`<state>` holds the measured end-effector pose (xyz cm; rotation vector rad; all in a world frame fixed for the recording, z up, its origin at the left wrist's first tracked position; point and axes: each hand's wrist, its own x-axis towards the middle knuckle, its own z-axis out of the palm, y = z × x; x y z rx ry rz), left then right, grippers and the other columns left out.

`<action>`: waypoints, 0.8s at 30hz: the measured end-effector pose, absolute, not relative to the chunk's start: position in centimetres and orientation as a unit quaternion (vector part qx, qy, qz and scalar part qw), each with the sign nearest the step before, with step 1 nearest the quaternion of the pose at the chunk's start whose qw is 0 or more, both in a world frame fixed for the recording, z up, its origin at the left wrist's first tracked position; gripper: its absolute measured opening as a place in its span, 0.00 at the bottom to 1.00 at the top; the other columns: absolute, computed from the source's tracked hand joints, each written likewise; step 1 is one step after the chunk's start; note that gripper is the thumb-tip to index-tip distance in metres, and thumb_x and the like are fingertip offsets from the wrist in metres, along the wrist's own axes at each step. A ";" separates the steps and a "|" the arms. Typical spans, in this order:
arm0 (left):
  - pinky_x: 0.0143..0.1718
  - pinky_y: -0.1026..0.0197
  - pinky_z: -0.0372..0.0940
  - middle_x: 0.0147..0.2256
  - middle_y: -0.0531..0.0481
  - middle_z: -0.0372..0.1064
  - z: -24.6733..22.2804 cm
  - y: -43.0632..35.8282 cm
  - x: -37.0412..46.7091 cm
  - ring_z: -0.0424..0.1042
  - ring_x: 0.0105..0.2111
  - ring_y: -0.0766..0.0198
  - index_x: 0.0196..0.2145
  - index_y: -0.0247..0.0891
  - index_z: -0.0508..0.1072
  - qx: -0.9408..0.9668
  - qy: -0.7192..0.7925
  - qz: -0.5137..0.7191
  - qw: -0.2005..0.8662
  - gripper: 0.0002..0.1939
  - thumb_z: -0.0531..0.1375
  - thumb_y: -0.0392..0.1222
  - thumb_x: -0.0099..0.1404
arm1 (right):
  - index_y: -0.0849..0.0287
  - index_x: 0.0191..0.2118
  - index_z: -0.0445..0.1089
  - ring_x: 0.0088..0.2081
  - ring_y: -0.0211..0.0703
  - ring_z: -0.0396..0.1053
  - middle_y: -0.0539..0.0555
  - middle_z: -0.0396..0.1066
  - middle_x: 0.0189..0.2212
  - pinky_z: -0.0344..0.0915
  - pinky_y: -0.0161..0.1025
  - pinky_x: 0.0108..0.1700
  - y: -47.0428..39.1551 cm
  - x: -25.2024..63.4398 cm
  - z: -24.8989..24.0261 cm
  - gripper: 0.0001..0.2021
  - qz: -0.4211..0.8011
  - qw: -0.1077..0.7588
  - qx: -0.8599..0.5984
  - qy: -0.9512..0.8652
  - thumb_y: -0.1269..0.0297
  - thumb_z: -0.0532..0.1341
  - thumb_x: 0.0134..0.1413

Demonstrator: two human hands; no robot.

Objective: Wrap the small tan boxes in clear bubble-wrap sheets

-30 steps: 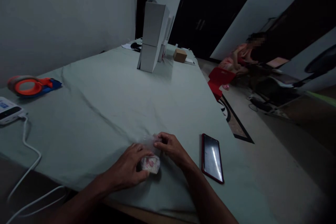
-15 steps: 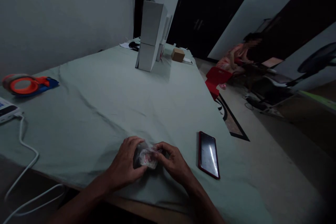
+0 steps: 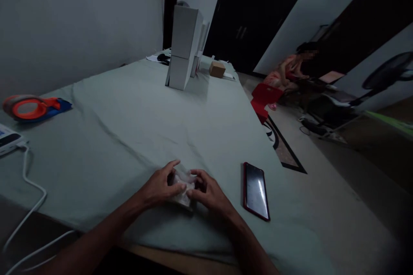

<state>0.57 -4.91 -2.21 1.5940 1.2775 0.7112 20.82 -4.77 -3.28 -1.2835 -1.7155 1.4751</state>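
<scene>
Between my hands, close to the table's near edge, is a small whitish packet (image 3: pixel 184 200) in thin clear plastic, partly covered by my fingers. My left hand (image 3: pixel 159 187) grips its left side, with the thumb across the top and the index finger lifted off. On the other side, my right hand (image 3: pixel 208 191) has its thumb and bent fingers closed on the plastic at the packet's upper right. What the packet contains is too dim to make out. A phone in a red case (image 3: pixel 256 191) lies to the right of my right hand.
A tape dispenser (image 3: pixel 30 107) and a white device (image 3: pixel 11 139) with a white cable (image 3: pixel 37 184) are on the left of the cloth-covered table (image 3: pixel 219 137). Tall white boxes (image 3: pixel 182 47) and a brown box (image 3: pixel 217 69) stand farther back. A person (image 3: pixel 288 73) sits beyond a red chair (image 3: pixel 263 99).
The packet has turned, and red marking seen on it before no longer shows. My left hand has shifted from around its side to thumb on top, index finger raised.
</scene>
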 end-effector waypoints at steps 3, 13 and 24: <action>0.42 0.55 0.66 0.45 0.43 0.68 -2.7 -4.2 0.8 0.70 0.39 0.59 0.64 0.34 0.51 0.638 0.482 0.306 0.517 0.39 0.59 0.41 0.57 | 0.61 0.56 0.58 0.41 0.46 0.70 0.54 0.72 0.38 0.66 0.42 0.43 -3.4 20.8 -3.9 0.32 0.586 0.276 -0.465 -0.603 0.61 0.65 0.43; 0.40 0.59 0.64 0.46 0.45 0.63 -4.3 -3.8 1.2 0.67 0.38 0.63 0.64 0.36 0.48 0.575 0.445 0.346 0.593 0.42 0.60 0.39 0.55 | 0.62 0.53 0.64 0.41 0.45 0.71 0.56 0.72 0.39 0.66 0.41 0.43 -2.1 20.8 -2.8 0.23 0.489 0.304 -0.514 -0.635 0.61 0.61 0.50; 0.38 0.61 0.62 0.43 0.46 0.66 -3.8 -3.5 1.5 0.66 0.37 0.62 0.65 0.35 0.49 0.578 0.458 0.324 0.593 0.41 0.59 0.40 0.56 | 0.59 0.34 0.71 0.28 0.38 0.66 0.48 0.70 0.26 0.62 0.34 0.32 -2.0 18.6 -2.3 0.06 0.428 0.359 -0.478 -0.678 0.63 0.61 0.50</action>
